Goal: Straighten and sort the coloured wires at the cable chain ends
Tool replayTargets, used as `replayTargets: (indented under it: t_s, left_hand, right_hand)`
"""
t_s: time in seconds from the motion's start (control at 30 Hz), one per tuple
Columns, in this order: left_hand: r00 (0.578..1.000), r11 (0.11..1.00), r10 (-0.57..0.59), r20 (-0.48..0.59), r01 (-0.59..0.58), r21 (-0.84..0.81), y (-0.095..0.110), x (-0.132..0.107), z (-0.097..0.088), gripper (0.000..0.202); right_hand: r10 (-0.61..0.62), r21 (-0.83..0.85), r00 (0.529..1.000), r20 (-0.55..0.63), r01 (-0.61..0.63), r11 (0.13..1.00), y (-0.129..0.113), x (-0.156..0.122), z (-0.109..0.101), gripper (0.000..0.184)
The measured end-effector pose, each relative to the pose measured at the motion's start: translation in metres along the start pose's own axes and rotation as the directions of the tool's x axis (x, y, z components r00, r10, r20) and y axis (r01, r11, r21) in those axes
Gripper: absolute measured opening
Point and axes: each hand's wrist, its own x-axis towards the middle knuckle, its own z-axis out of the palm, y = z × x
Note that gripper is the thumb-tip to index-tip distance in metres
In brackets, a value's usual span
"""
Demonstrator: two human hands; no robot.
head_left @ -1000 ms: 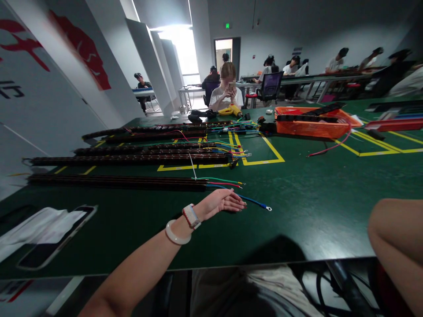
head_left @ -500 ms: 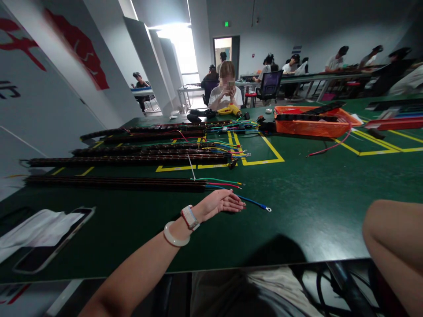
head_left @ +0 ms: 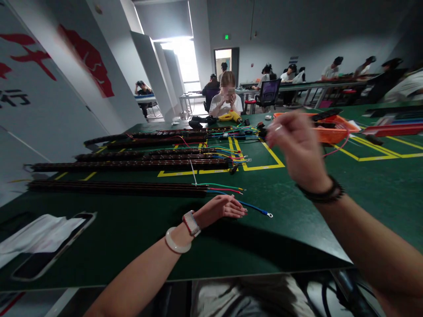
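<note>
Green surface (head_left: 373,185); our dark wire bundle (head_left: 115,187) lies near left. Our right hand (head_left: 299,147) raised, blurred, fingers curled; grip can't be told. Left hand (head_left: 228,208) open, nothing held, beside the bundle's blue wire (head_left: 253,207). Ring terminal (head_left: 268,214) already fitted, unattached.

Dim overall; the far window (head_left: 181,57) glares; right fingers (head_left: 280,135) blur.

Looked like a wiring workshop, judging by the green bench (head_left: 380,187) marked with yellow tape (head_left: 264,167), long dark bundles (head_left: 115,188) (tipped with colored wires (head_left: 257,209)) and people (head_left: 223,104) seated beyond.
</note>
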Motion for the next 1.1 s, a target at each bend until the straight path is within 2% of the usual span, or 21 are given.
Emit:
replayTargets:
  t_s: [0.03,0.07,0.1,0.2,0.23,0.3,0.4,0.47,0.53,0.6,0.67,0.73,0.8,0.87,0.93,1.0,1.1]
  left_hand:
    - [1.0,1.0,-0.002,-0.007,0.002,0.006,0.0,0.0,0.001,0.037]
    - [1.0,1.0,-0.015,-0.027,0.015,0.017,0.001,0.0,0.001,0.037]
    - [0.998,0.999,-0.037,-0.052,0.039,0.029,0.001,0.001,0.002,0.037]
    - [0.988,0.993,-0.098,-0.12,0.104,0.05,0.004,0.003,0.005,0.035]
    - [0.986,0.992,-0.108,-0.13,0.115,0.049,0.004,0.003,0.006,0.035]
    - [0.984,0.991,-0.116,-0.138,0.124,0.048,0.006,0.004,0.008,0.035]
    - [0.982,0.991,-0.12,-0.143,0.127,0.041,0.007,0.003,0.01,0.035]
    - [0.983,0.992,-0.116,-0.143,0.122,0.032,0.007,0.003,0.012,0.034]
    - [0.984,0.993,-0.109,-0.142,0.114,0.027,0.008,0.003,0.013,0.034]
    - [0.983,0.993,-0.108,-0.149,0.113,0.031,0.008,0.003,0.013,0.034]
    - [0.982,0.992,-0.116,-0.152,0.123,0.04,0.008,0.003,0.013,0.035]
    - [0.981,0.991,-0.122,-0.148,0.13,0.043,0.008,0.003,0.012,0.035]
    - [0.984,0.993,-0.113,-0.142,0.114,0.005,0.006,0.003,0.01,0.034]
    - [0.986,0.992,-0.085,-0.145,0.07,-0.104,0.005,0.004,0.009,0.032]
    - [0.985,0.969,-0.054,-0.165,0.012,-0.245,0.003,0.004,0.007,0.031]
    - [0.968,0.93,-0.005,-0.25,-0.087,-0.357,0.002,0.006,0.006,0.029]
    - [0.894,0.877,0.05,-0.445,-0.252,-0.409,-0.001,0.01,0.002,0.025]
  right_hand:
    - [0.013,-0.016,0.99,0.139,-0.011,1.0,0.01,0.002,0.014,0.027]
    - [0.037,-0.044,0.95,0.309,-0.024,0.999,0.022,0.003,0.031,0.027]
    - [0.071,-0.079,0.854,0.515,-0.035,0.996,0.037,0.003,0.048,0.027]
    - [0.162,-0.167,0.622,0.766,-0.05,0.985,0.079,-0.001,0.094,0.028]
    - [0.18,-0.177,0.558,0.81,-0.061,0.982,0.09,-0.003,0.105,0.032]
    - [0.185,-0.172,0.458,0.87,-0.07,0.983,0.105,-0.004,0.119,0.041]
    - [0.132,-0.115,0.327,0.936,-0.07,0.991,0.113,0.0,0.126,0.049]
    - [0.115,-0.099,0.252,0.961,-0.075,0.992,0.114,0.004,0.127,0.051]
    - [0.139,-0.124,0.205,0.969,-0.083,0.989,0.115,0.006,0.128,0.051]
    - [0.168,-0.154,0.194,0.967,-0.083,0.985,0.115,0.006,0.129,0.05]
    - [0.171,-0.162,0.219,0.961,-0.059,0.985,0.115,0.006,0.129,0.047]
    - [0.128,-0.144,0.287,0.95,0.035,0.989,0.111,0.006,0.129,0.042]
    - [0.051,-0.137,0.362,0.931,0.216,0.967,0.104,0.005,0.128,0.037]
    - [-0.012,-0.184,0.412,0.911,0.433,0.882,0.094,0.002,0.127,0.032]
    - [-0.035,-0.272,0.452,0.891,0.595,0.756,0.083,-0.004,0.126,0.028]
    - [-0.063,-0.334,0.487,0.871,0.683,0.649,0.072,-0.011,0.126,0.026]
    - [-0.133,-0.347,0.496,0.858,0.752,0.56,0.061,-0.023,0.126,0.022]
